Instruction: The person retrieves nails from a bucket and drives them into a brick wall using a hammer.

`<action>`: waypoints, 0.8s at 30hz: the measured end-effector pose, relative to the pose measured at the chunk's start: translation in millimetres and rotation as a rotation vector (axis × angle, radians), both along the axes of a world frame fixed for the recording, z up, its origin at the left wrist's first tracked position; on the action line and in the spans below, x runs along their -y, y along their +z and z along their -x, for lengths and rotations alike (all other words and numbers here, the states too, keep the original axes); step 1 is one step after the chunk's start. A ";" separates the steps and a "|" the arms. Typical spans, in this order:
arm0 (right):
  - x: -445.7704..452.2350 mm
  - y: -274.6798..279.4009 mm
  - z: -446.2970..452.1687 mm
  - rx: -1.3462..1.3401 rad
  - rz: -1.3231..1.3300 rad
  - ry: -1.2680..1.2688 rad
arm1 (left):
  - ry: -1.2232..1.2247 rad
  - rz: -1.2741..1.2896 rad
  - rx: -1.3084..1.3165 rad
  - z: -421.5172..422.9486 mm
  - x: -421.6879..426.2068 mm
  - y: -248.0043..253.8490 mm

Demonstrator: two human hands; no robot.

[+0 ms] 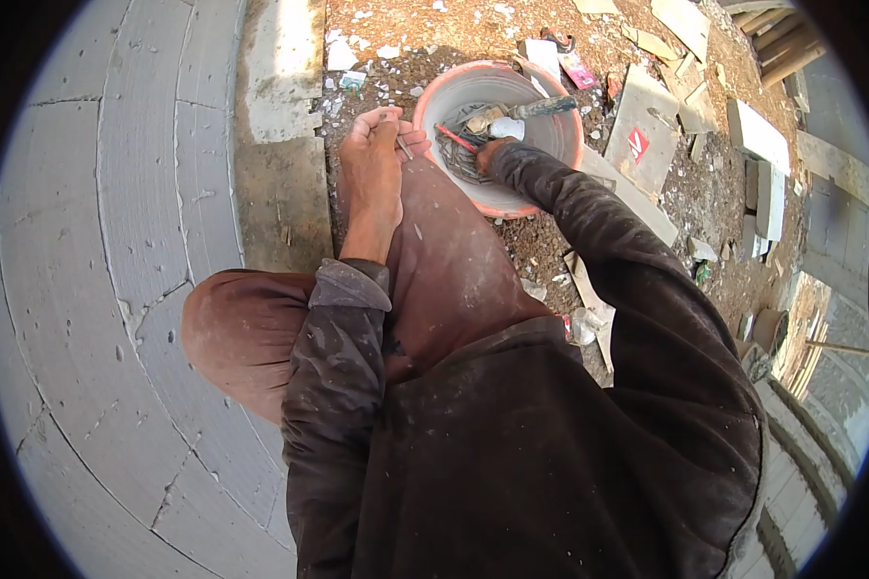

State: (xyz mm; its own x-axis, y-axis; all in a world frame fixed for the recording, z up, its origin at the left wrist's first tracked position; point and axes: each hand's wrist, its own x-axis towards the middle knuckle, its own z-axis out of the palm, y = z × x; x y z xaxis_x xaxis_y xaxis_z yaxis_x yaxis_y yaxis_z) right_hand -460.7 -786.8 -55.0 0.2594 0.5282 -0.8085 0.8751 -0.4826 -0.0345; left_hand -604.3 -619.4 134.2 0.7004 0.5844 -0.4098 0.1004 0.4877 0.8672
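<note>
My left hand [375, 162] rests palm up over my knee, its fingers curled around a thin nail-like metal piece [405, 148]. To the right, my right hand [493, 156] reaches down inside an orange-rimmed bucket [576, 145]; its fingertips are hidden. Beside that hand lies a slim red tool or stick [456, 138]. A tool with a worn, dark-tipped handle [546, 107] leans across the bucket, near a white lump [507, 127]. Coiled, greyish stringy material [457, 159] lies at the bottom.
A grey block wall [135, 212] runs along my left, with a concrete ledge [282, 193] at its foot. Broken tiles [642, 125], white blocks [758, 135] and a pink packet [577, 69] litter the gravelly ground around the bucket.
</note>
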 end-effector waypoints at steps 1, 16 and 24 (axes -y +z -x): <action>6.1 -2.5 1.2 0.000 0.000 0.001 | -0.003 -0.002 -0.002 0.2 -0.2 -0.4; 38.0 30.3 -30.0 -0.808 -0.511 -0.968 | -0.033 0.011 -0.013 0.4 -4.0 0.7; 63.1 57.1 -23.6 -1.235 -0.763 -1.303 | -0.053 0.032 -0.010 -2.7 -2.6 -1.1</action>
